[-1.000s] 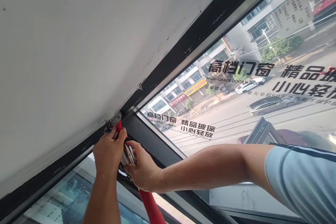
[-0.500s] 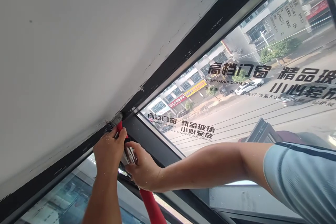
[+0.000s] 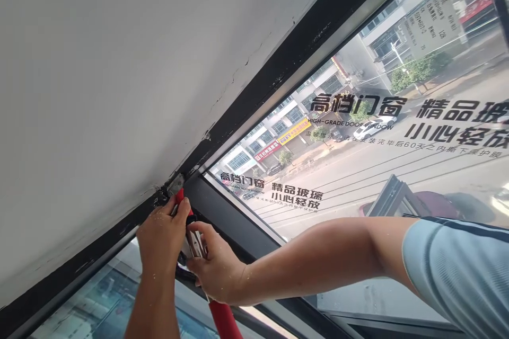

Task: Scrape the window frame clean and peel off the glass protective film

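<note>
My left hand (image 3: 162, 238) is raised to the top corner of a black window frame (image 3: 278, 71), where the frame meets the white ceiling (image 3: 119, 63). It pinches the upper end of a red tool (image 3: 223, 321) whose tip touches a grey patch at the joint. My right hand (image 3: 218, 267) grips the same tool lower down, around a shiny metal part (image 3: 194, 243). The red shaft runs down out of the picture. The tool's middle is hidden by both hands.
A black mullion (image 3: 238, 233) runs down to the right from the corner. The glass pane (image 3: 377, 143) carries printed black lettering, and a street with cars and buildings shows through it. Cracks run along the ceiling edge. White specks dot my hands.
Both hands stay at the corner on the red tool. The view has drifted slightly, so the hands sit a little lower and to the left.
</note>
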### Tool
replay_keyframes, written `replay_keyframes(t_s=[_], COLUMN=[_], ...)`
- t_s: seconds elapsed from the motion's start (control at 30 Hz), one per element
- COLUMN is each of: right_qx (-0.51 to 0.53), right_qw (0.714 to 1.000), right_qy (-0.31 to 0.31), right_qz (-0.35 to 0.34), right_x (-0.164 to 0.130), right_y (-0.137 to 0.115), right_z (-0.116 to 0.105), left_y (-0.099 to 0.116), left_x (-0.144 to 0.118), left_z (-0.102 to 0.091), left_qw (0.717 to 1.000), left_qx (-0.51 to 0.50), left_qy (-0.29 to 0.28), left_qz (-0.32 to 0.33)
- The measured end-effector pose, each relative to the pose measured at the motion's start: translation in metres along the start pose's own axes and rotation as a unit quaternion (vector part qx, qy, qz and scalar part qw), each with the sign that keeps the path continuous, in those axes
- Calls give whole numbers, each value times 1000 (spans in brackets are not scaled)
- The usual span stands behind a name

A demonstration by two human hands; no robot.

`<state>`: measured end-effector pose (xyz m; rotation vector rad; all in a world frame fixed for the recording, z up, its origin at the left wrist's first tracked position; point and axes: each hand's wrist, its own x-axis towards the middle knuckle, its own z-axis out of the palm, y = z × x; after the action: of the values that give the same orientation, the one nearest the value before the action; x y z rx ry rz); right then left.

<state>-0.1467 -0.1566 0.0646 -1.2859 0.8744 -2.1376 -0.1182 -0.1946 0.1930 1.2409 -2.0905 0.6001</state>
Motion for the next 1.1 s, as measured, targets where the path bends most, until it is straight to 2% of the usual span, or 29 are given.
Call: replay_keyframes(t_s=[0.13, 0.27, 0.33, 0.4, 0.53, 0.7, 1.1], right_qx=[7, -34, -53, -52, -44, -45, -41], right_qw=[1000, 998, 997, 997, 998, 998, 999], right_qy=[-13, -17, -18, -17, -19, -27, -25], right_qz=[15, -40, -62, -60, -39, -22, -23], right_x=[-1, 3, 5, 5, 3, 1, -3], right_y=[0, 1, 1, -2, -10, -18, -18], right_z=[1, -9, -15, -18, -22, -30, -26], left_y=[2, 1, -1, -2, 0, 1, 2], left_x=[-2, -8, -10, -11, -10, -12, -15], left_z=[-4, 2, 6, 10, 12, 12, 1], left_qw=[1000, 999, 998, 995, 983, 963, 960], left_qx=[-4, -16, -35, -67, -149, -228, -243], left_qy=[17, 51, 38, -4, -52, -70, -74], left_qz=[15, -5, -39, -71, -92, -126, -120])
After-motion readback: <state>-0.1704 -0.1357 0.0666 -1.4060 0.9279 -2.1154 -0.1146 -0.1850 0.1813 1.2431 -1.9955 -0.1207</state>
